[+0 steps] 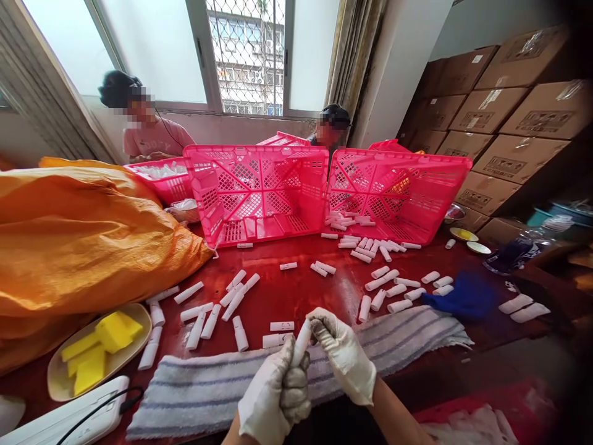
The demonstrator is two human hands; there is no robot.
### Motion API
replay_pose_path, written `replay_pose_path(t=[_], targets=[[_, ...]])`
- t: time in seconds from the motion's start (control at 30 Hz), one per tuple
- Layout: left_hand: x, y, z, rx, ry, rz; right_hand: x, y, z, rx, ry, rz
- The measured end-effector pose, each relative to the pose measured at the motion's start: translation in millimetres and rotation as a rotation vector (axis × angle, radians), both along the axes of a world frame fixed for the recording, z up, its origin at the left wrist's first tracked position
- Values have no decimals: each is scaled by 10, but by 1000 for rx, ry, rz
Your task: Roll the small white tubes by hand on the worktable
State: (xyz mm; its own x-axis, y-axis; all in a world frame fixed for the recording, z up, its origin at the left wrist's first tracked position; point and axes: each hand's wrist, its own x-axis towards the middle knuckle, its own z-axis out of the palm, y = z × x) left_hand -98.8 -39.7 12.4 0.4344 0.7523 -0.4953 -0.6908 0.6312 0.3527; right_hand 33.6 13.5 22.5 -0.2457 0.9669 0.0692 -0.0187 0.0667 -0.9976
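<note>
My left hand (280, 395), in a white glove with grimy fingertips, is wrapped round a small white tube (302, 342) that tilts up to the right. My right hand (343, 352), gloved the same way, pinches the tube's upper end between thumb and fingers. Both hands are over a grey-striped towel (199, 389) along the table's near edge. Just beyond it lie loose white tubes (282, 326), some with dark printed marks. More tubes (210, 321) are scattered to the left, and another group (401, 290) lies to the right.
Two pink plastic crates (259, 232) lie on their sides across the red table (296, 290). At left are an orange sack (83, 235), a dish of yellow sponges (53, 374) and a white power strip (74, 420). A blue cloth (463, 296) lies right. Two people (157, 133) sit opposite.
</note>
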Motion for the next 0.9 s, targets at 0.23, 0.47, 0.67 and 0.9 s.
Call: replay_pose_path(t=[0.23, 0.47, 0.67, 0.9], targets=[[85, 20, 27, 47, 78, -15, -29, 62, 63, -15, -11, -2], [187, -45, -16, 292, 420, 74, -51, 82, 58, -34, -50, -91], [220, -12, -54, 323, 586, 100, 40, 9, 125, -95, 7, -55], [251, -3, -82, 354, 630, 67, 114, -2, 240, -98, -40, 17]])
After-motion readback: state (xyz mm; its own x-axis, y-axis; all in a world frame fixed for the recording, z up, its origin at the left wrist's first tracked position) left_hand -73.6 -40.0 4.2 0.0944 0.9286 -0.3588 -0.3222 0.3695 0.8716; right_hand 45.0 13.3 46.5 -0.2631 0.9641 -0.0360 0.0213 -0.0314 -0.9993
